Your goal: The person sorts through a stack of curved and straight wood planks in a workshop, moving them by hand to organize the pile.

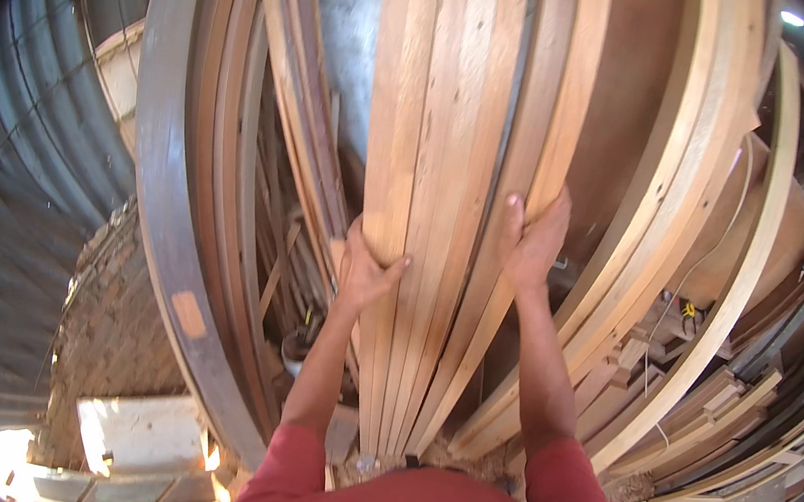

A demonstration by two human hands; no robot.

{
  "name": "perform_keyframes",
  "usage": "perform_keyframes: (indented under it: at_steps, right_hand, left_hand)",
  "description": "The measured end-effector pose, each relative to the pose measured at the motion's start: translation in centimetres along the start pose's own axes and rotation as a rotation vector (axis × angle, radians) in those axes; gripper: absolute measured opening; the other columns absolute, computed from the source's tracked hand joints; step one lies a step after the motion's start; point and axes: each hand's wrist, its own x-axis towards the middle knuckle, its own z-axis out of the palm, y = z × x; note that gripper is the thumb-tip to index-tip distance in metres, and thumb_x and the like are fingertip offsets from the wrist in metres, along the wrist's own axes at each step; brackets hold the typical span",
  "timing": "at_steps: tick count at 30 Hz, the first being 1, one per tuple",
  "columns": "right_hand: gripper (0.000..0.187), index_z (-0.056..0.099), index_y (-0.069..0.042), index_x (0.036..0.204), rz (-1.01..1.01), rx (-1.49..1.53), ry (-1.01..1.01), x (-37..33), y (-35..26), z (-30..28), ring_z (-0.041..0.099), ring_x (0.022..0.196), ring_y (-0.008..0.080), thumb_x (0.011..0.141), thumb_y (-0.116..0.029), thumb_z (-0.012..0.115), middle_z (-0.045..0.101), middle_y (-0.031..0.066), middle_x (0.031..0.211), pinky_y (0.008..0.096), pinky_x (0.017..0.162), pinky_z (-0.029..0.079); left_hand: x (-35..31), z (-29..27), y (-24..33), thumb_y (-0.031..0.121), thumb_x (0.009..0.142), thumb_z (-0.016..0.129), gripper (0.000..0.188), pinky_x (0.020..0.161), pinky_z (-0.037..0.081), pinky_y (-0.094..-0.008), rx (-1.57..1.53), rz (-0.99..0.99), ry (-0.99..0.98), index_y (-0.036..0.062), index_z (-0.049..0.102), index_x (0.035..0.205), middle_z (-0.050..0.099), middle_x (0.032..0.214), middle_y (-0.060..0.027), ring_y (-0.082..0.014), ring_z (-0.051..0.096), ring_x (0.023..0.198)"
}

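Several long, light-brown wooden planks (449, 156) lie side by side in front of me, running lengthwise away from my body. My left hand (369, 272) grips the outer edge of the leftmost plank (391, 149), its thumb across the top face and its fingers partly hidden at the side. Farther up on the other side, my right hand (535, 242) holds the edge of the rightmost plank (571, 81), thumb on top and fingers around the outer side. A dark gap shows between the middle planks and the pair on the right.
A greyish board (177, 123) and reddish-brown boards stand to the left, beside corrugated metal sheets (22, 154). Pale boards (676, 184) flank me on the right, with a thin pale strip (761, 225) beyond them. Stacked timber (733, 412) lies at the lower right.
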Motion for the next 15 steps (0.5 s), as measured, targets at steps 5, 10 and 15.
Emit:
perform_keyframes:
  at_steps: [5,10,15]
  right_hand:
    - [0.063,0.038,0.010,0.142,0.019,0.012,0.013,0.0,-0.6,0.1,0.052,0.116,0.0446,0.094,-0.023,0.062,0.051,0.0303,0.129,0.0502,0.102,0.039]
    - [0.068,0.034,0.007,0.147,0.265,0.451,-0.086,-0.2,1.4,-0.8,0.053,0.121,0.0328,0.100,-0.035,0.059,0.051,0.0226,0.138,0.0439,0.107,0.038]
    - [0.073,0.039,-0.003,0.150,0.838,1.149,-0.297,0.4,7.3,-2.8,0.055,0.118,0.0237,0.102,-0.058,0.046,0.054,0.0136,0.140,0.0390,0.108,0.039]
  left_hand:
    - [0.0,-0.6,4.2,0.035,0.080,0.077,0.094,0.119,0.014,-0.0589,0.233,0.335,0.308,-0.0037,0.027,0.150,0.018,0.156,-0.0362,-0.0494,0.017,0.147]
    - [0.3,4.9,8.5,0.038,0.086,0.065,0.084,0.118,0.004,-0.0658,0.322,0.474,0.129,-0.0035,0.033,0.151,0.009,0.160,-0.0370,-0.0550,0.004,0.148]
    - [0.1,6.2,8.6,0.039,0.089,0.059,0.081,0.117,-0.001,-0.0670,0.352,0.454,0.129,0.0013,0.030,0.155,0.003,0.161,-0.0373,-0.0570,-0.001,0.148]
